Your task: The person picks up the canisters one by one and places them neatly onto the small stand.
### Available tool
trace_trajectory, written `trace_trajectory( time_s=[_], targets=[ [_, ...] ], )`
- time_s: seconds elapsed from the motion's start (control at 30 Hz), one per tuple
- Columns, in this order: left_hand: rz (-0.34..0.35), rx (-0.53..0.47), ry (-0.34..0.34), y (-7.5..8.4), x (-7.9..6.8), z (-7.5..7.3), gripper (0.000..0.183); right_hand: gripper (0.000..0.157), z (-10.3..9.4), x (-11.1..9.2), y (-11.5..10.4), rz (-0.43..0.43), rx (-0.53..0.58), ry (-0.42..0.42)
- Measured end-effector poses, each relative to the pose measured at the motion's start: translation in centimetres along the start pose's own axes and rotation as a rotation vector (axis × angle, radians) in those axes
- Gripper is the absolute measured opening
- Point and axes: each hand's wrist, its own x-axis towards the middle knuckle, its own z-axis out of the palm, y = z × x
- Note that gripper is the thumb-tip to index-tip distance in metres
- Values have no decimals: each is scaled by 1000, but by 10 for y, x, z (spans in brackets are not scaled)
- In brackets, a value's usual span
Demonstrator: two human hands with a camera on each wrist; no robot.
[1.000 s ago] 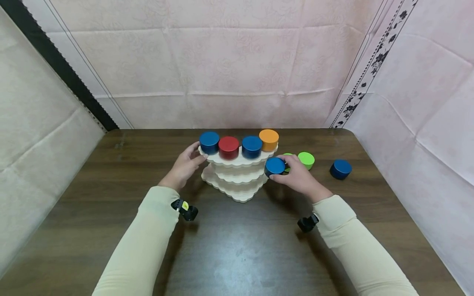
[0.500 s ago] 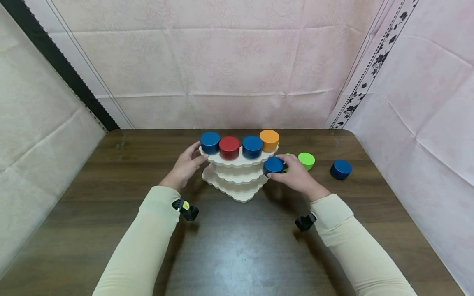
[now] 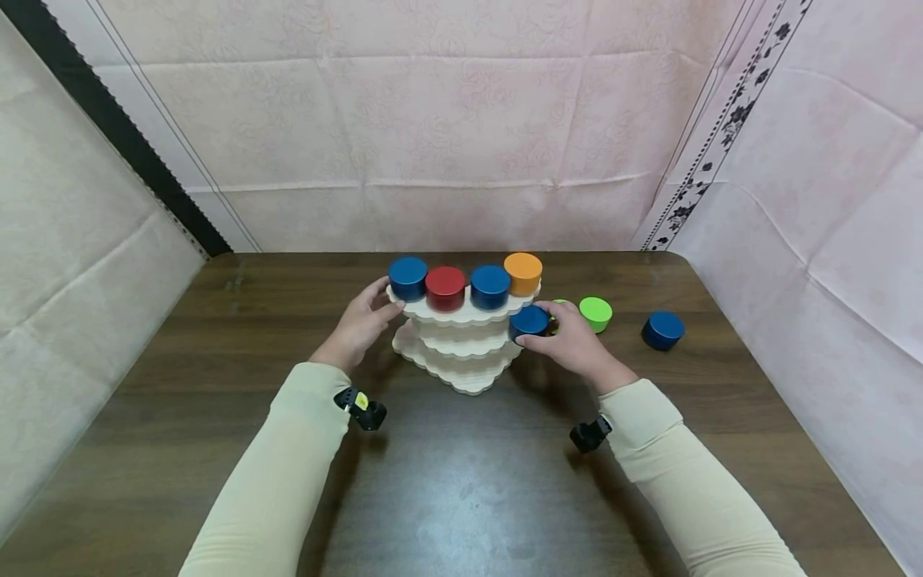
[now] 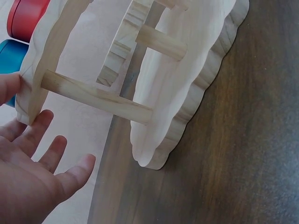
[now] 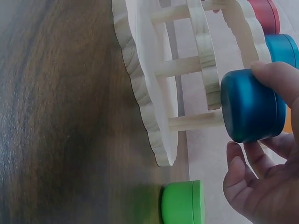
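A three-tier wooden stand with scalloped edges [image 3: 469,373] is at the middle of the table. My left hand [image 3: 363,323] pinches the left end of its top tier, thumb [image 4: 8,87] above and a finger below, other fingers spread. My right hand [image 3: 574,343] grips a blue tin [image 5: 252,107] between thumb and fingers, upright at the right end of the middle tier. Whether this tin touches that tier, I cannot tell. Along the top tier stand a blue tin [image 3: 408,280], a red tin [image 3: 445,290], another blue tin [image 3: 490,288] and an orange tin [image 3: 524,275].
To the right of the stand, a green tin [image 3: 595,313] stands on the brown wooden table [image 3: 447,497]. Another green tin [image 5: 182,203] is mostly hidden behind my right hand in the head view. Farther right sits a blue tin [image 3: 663,330]. Pale cloth [image 3: 461,144] hangs behind.
My right hand has moved slightly left with the blue tin, bringing it closer to the middle tier. My left hand stays on the top tier.
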Motion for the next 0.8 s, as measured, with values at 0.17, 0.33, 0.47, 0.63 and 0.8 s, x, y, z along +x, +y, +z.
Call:
trace_trajectory(
  time_s=[0.17,0.33,0.47,0.63,0.8],
  targets=[
    [-10,3,7,0,1,0,66,68,5,1,0,-39,7,8],
    [-3,9,5,1,1,0,66,70,10,2,-1,-68,3,31],
    [-3,8,3,2,0,0,67,72,13,2,-3,-54,6,47],
    [-11,8,8,2,0,1,66,70,16,2,-3,-39,5,65],
    [-11,8,11,3,-1,1,66,70,19,1,-4,-38,-1,101]
  ],
)
